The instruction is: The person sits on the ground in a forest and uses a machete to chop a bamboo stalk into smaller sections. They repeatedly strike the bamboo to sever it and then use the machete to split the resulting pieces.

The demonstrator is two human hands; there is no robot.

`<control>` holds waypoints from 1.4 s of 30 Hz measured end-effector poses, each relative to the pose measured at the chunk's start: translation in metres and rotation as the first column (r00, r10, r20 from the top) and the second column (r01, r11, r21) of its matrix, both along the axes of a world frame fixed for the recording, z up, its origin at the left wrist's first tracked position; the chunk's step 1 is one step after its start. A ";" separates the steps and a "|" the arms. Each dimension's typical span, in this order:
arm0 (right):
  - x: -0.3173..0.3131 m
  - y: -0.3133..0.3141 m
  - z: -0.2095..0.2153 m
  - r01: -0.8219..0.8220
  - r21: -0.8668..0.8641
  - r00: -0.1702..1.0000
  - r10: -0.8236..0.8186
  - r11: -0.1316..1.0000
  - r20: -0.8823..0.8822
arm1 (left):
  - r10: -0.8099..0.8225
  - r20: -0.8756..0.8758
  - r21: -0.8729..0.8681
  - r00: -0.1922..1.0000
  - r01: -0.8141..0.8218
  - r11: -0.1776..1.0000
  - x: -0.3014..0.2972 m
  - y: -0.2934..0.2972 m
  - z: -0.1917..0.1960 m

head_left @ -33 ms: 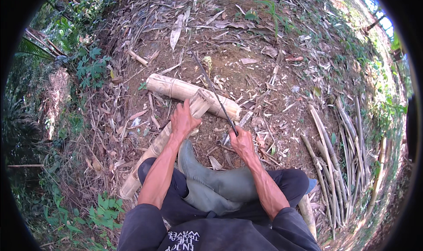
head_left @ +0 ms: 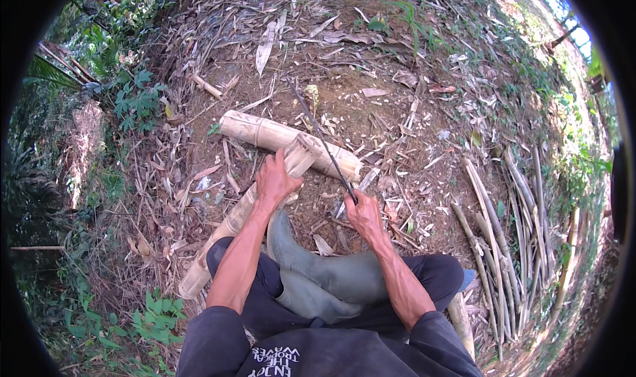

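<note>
My left hand (head_left: 277,178) grips a pale bamboo pole (head_left: 228,228) near its upper end. The pole slants up from the lower left, and its cut end rests on a thick bamboo log (head_left: 265,133) lying crosswise on the dirt. My right hand (head_left: 361,211) is closed on the handle of a long dark blade (head_left: 318,135), which points up and away, crossing over the log just right of the pole's end. My green rubber boot (head_left: 311,264) sits between my forearms, beside the pole.
Several split bamboo strips (head_left: 510,225) lie in a bundle on the right. Dry leaves, chips and husks cover the brown soil around the log. Green plants (head_left: 136,99) and undergrowth border the left side.
</note>
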State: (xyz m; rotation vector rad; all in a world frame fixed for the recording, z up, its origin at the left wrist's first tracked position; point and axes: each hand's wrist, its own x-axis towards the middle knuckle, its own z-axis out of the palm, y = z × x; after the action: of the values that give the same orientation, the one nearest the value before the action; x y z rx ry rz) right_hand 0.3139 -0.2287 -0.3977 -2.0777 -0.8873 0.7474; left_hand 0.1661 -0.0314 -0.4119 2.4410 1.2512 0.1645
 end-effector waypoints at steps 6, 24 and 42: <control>0.002 0.012 0.033 -0.040 0.105 0.999 0.036 0.994 0.040 | -0.002 0.037 -0.092 0.999 0.005 0.996 -0.001 0.014 0.008; -0.015 0.026 0.097 0.024 0.396 1.000 -0.015 0.918 -0.027 | 0.007 0.020 -0.127 1.000 -0.004 0.992 -0.006 0.017 0.008; -0.011 -0.002 0.026 0.017 0.384 0.994 -0.058 0.923 0.094 | 0.005 0.006 -0.288 1.000 -0.003 0.958 0.002 0.025 0.025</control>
State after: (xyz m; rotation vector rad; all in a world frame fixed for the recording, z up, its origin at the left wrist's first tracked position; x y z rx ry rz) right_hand 0.3032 -0.2310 -0.3722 -1.7886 -0.9621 0.4068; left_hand 0.1685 -0.0060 -0.3868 2.1857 1.1851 -0.0095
